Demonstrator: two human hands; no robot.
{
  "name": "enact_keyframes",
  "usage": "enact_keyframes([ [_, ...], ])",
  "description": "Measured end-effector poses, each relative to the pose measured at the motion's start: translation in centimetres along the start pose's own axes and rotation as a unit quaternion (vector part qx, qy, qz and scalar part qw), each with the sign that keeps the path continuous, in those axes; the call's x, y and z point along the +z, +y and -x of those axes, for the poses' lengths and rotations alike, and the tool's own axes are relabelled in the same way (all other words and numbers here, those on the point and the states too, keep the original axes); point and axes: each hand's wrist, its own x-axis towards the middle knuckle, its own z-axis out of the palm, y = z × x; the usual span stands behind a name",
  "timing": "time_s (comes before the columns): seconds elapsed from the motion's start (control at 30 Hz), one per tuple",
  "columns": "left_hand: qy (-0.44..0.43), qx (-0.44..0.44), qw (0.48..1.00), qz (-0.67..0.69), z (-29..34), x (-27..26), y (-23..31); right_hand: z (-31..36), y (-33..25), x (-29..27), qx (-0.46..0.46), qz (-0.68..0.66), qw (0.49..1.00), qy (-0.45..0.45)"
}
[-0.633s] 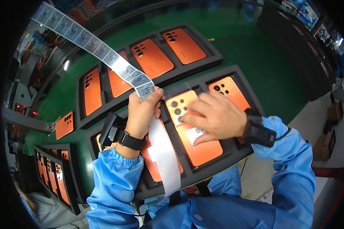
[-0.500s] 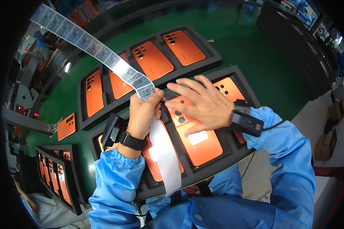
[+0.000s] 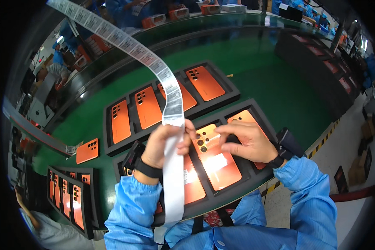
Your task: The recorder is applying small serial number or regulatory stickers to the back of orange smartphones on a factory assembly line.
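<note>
Label strip, just one, runs from the left hand, closed around it, toward 11 o'clock; its labels blur past counting. The right hand, loosely curled with thumb and forefinger apart, apparently empty, is over the near tray around 4 o'clock. Of four phones there, two middle phones bear pale labels; the outer two are too hidden to judge. The far tray, toward 11 o'clock, has four, unlabelled where visible, as is one loose phone near 9 o'clock.
</note>
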Motion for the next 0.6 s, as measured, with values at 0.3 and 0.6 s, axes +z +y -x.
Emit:
enact_keyframes([
  [0.3, 0.01, -0.025, 0.963, -0.268, 2.6, 5.4, -3.3, 0.3, -2.3, 2.1, -0.137, 0.129, 0.977, 0.097],
  [0.6, 0.081, 0.062, 0.988, -0.117, 2.9, 7.7, -4.7, 0.2, -2.5, 2.2, -0.133, 0.068, 0.982, 0.117],
])
